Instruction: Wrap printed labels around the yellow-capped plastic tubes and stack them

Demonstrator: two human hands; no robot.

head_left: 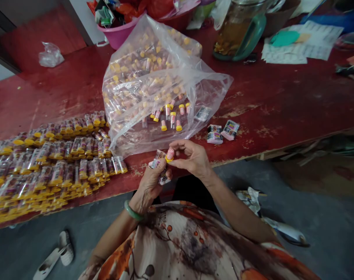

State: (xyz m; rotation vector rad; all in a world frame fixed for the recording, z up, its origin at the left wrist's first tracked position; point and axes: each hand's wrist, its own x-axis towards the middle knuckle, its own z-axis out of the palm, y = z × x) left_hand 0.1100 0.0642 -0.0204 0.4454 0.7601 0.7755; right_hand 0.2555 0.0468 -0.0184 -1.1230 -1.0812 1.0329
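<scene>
**Rows laid out at the left, a well-filled bag yet to be worked through**

At the far left, stacked rows of dark-printed tubes (57, 173) with yellow ends are laid along the near side of the table (267, 101); these are judged to be the finished share, and a large one. Next, the left hand (152, 177) is closed around printed packets (158, 158), held over the table's near edge. By its thumb, a yellow-capped tube (170, 153) with pink contents is pinched between the thumb and fingers of the right hand (194, 159); whether tube and packet are being joined at this instant cannot be told. Beyond the hands, a big clear bag (213, 82) is filled with many similar tubes, and a few loose tubes (173, 120) are spread in its mouth. No dark print is seen on those, so a good part of the work is judged to be left. To the right of the mouth, small printed stacks (215, 134) are set close by.

The table is painted red, its surface worn in pale patches. At its back left, a crumpled plastic bag (51, 55) is seen; behind the big bag, a pink basin (118, 33) is heaped with coloured odds and ends; farther right, a jug (229, 33) with a teal handle is placed beside pale sheets (306, 42). On the grey floor (95, 229), slippers (66, 249) are left at the lower left.
</scene>
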